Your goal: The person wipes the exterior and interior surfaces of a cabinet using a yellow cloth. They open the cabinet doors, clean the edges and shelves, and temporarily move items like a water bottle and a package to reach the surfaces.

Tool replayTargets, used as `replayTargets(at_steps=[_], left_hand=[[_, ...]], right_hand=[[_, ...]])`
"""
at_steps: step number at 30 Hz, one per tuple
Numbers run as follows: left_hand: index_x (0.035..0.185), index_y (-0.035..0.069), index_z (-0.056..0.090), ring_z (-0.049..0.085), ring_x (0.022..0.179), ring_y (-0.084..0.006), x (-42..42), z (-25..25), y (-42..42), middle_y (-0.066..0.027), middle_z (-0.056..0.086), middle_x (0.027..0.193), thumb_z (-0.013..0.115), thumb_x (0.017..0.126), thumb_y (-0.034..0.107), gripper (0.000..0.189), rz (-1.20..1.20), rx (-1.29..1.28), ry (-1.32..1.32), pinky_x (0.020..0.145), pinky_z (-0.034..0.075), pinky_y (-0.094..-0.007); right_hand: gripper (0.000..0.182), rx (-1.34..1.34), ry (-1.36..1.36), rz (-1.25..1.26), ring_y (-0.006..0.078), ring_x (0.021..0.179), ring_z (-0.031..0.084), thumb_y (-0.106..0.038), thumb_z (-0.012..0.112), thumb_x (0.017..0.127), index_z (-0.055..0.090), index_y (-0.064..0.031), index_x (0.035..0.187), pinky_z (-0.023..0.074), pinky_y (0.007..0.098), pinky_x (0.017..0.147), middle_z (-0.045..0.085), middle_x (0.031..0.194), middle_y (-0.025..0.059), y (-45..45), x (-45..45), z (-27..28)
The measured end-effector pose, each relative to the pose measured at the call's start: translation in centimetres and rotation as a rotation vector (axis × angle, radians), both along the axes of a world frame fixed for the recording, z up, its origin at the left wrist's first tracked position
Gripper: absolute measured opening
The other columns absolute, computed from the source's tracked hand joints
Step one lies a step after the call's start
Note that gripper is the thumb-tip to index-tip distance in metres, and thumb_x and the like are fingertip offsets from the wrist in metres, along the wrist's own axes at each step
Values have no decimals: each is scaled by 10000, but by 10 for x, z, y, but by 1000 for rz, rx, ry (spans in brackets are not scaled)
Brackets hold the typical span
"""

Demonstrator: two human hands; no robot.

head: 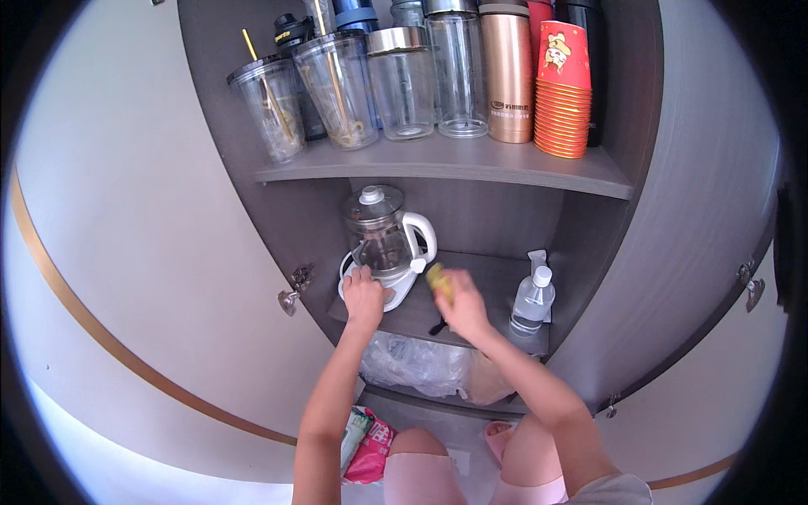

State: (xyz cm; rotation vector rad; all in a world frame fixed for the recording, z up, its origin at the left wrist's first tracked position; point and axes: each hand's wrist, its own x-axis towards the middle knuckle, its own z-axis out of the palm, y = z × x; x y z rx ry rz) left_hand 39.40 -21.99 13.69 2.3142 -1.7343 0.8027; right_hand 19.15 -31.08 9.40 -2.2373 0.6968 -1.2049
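Observation:
A glass electric kettle (pixel 383 243) with a white handle and a clear, white-knobbed lid stands on its white base (pixel 399 291) on the lower cupboard shelf. My left hand (pixel 366 295) lies over the front left of that base; whether the fingers grip it is not clear. To the right of the kettle, my right hand (pixel 464 304) is blurred and has its fingers closed around a small yellow cloth or sponge (pixel 440 282). A small black item (pixel 437 327), partly hidden, lies at the shelf's front edge below this hand.
A clear plastic bottle (pixel 531 304) with a white cap stands at the right. Clear plastic bags (pixel 416 366) fill the space below. Glass jars (pixel 402 88), tumblers, flasks and stacked red paper cups (pixel 563 95) line the upper shelf (pixel 442 161). Cupboard doors (pixel 145 252) flank both sides.

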Motion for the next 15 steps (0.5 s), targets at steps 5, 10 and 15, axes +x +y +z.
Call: replayTargets(at_steps=[5,10,15], left_hand=[[1093,51,646,560,1028,-317,16,-29,13,-126,574,1060,727,790,236,364,-201,-146,406,877,449,-434],[1230,49,595,516,1137,-339,13,-44,29,-153,535,1237,698,843,301,473,-296,-154,391,960,404,-446],[1276,43,562,490,1174,-341,3,-40,28,-151,517,1272,734,806,346,584,-270,-191,345,984,379,-463]], right_hand=[[391,-358,363,361,226,1260,470,-318,615,879,621,-126,1219,310,513,1065,545,1344,40,9,2,-27],[384,-184,559,-14,245,1308,414,-315,529,929,595,-126,1257,255,508,1096,519,1353,71,-43,32,-28],[441,-171,598,-13,224,1325,384,-328,497,928,547,-128,1319,229,507,1115,488,1382,62,-85,64,-30]])
